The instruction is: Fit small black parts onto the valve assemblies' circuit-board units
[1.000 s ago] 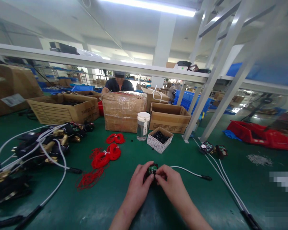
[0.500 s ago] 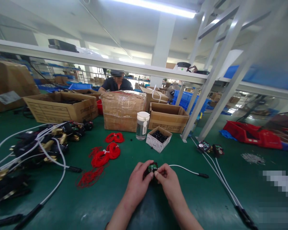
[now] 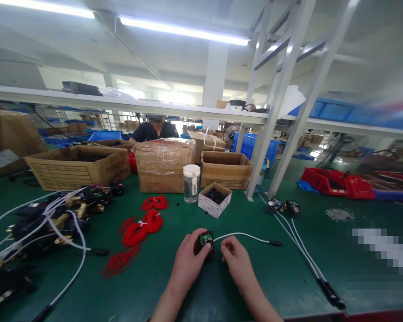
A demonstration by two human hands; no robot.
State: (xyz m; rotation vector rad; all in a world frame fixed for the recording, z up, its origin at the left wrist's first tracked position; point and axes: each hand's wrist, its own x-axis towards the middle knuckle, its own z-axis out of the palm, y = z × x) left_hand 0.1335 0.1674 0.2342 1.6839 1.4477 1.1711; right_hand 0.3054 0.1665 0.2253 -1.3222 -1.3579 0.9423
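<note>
My left hand [image 3: 191, 252] grips a small black housing with a green circuit board [image 3: 206, 239] showing at its top. From its right side runs a white cable [image 3: 241, 234], which ends in a black plug [image 3: 275, 243] on the table. Just right of the housing, apart from it, is my right hand [image 3: 234, 255]. Its fingertips are pinched together, and whatever they hold is too small to make out. Beyond both hands stands a small white box [image 3: 218, 208] of small black parts [image 3: 215, 195].
Bundles of red wire [image 3: 144, 228] lie left of my hands. A pile of cabled black and brass assemblies [image 3: 60, 219] fills the far left. A lidded clear cup [image 3: 191, 190] stands before cardboard boxes [image 3: 166, 172]. Two circuit-board units [image 3: 275, 204] lie at right by metal posts [image 3: 297, 103].
My right hand has drawn off the housing to the right, leaving a gap. My left hand still holds it. The view has tilted up and turned slightly right.
</note>
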